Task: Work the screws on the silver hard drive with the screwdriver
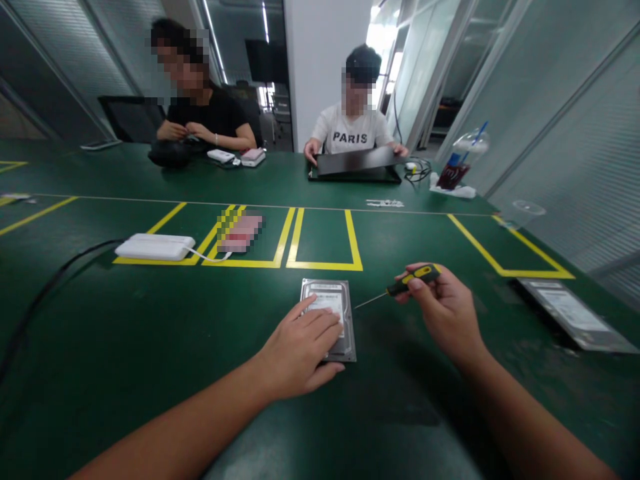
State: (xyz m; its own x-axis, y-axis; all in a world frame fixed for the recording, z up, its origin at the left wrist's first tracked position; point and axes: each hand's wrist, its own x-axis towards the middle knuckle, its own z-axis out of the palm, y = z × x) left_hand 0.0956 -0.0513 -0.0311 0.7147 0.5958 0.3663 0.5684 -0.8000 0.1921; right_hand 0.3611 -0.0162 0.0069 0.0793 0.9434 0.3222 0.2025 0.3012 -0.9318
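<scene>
A silver hard drive [349,347] with a white label lies on the green table in front of me. Across its top rests my left hand [307,343], fingers stretched out over the label and thumb along the near edge. My right hand [440,300] is closed around the black-and-yellow handle of a screwdriver [417,279]. Its thin shaft slants down to the left, and the tip is close beside the drive's right edge; I cannot tell if they touch.
Another hard drive [575,317] lies at the right. Beyond the yellow tape [325,267] sit a white power bank [155,246] with cables and a pink phone [243,233]. Two people work across the table, one handling a dark flat panel [357,162]. A drink cup [455,167] stands back right.
</scene>
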